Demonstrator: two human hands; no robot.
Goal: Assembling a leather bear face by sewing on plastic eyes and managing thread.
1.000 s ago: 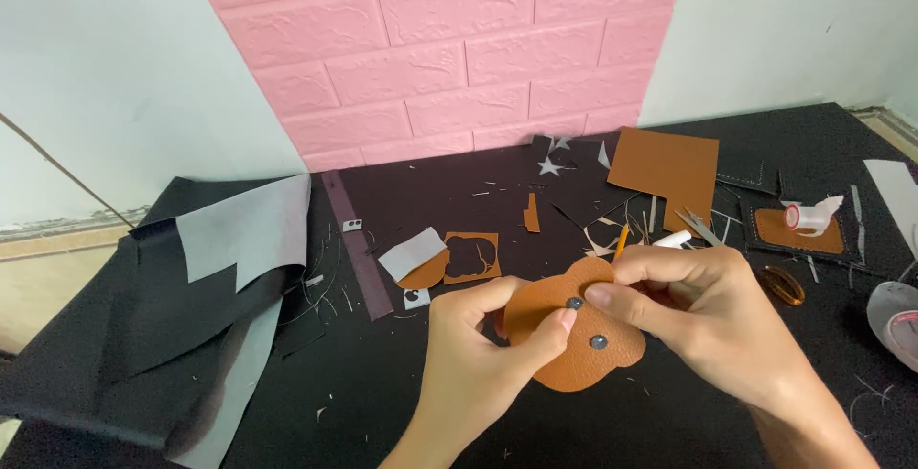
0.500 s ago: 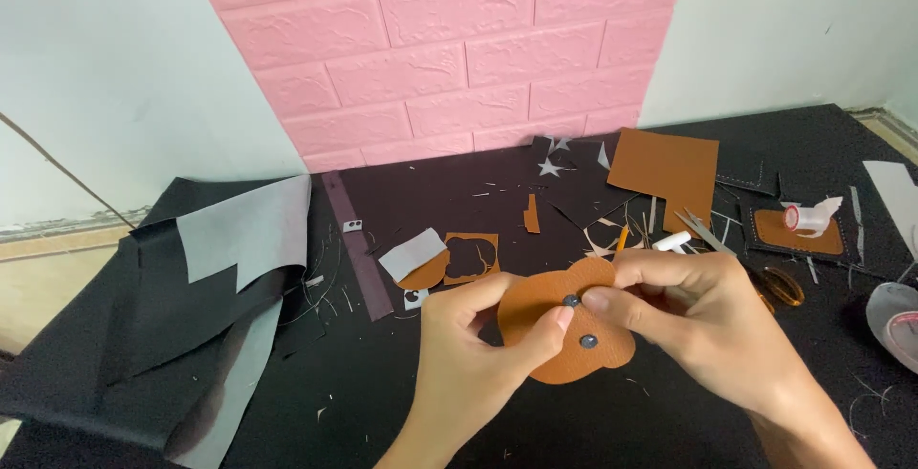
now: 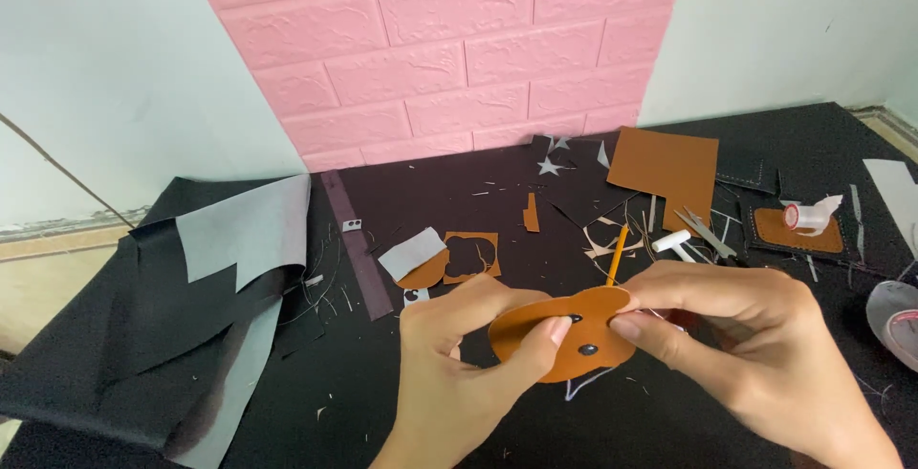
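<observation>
Both my hands hold one rounded brown leather cutout with two small dark studs on it, just above the black work mat. My left hand pinches its left edge, thumb on top. My right hand grips its right side, thumb and forefinger near the upper stud. The lower part of the piece is hidden behind my fingers.
A brown leather sheet lies at the back right. A brown offcut with a cut-out hole, a pencil, a white marker, a stitched brown patch with a tape roll and grey-backed black fabric lie around.
My hands have shifted slightly up and left with the leather piece, and my right fingers have moved along its top edge.
</observation>
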